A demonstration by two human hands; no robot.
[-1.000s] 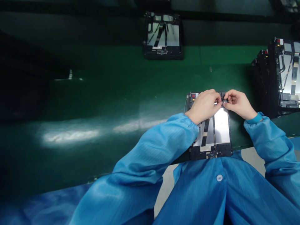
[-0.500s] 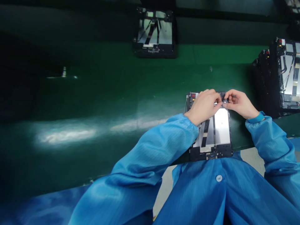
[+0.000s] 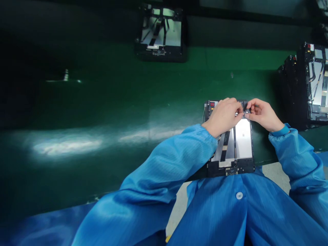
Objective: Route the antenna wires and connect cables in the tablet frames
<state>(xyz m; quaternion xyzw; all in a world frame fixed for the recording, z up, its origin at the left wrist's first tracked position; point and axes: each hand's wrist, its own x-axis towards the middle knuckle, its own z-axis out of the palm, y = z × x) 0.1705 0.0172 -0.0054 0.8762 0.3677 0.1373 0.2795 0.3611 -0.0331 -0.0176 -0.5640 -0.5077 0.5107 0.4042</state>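
An opened tablet assembly (image 3: 238,147) with a black frame, a silvery plate and flat cables lies on the green belt (image 3: 115,112) at its near edge, right in front of me. My left hand (image 3: 224,116) rests on its far end with fingers curled in a pinch. My right hand (image 3: 262,114) meets it there, fingertips pressed together on a small dark part (image 3: 246,111) at the tablet's top edge. Both arms are in blue sleeves.
Another opened tablet (image 3: 161,34) lies on the far side of the belt. A stack of the same black-framed tablets (image 3: 304,85) stands at the right edge. Light glares on the belt at the left.
The far tablet has drifted left along the belt. My hands have stayed at the top edge of the near tablet with only small finger shifts.
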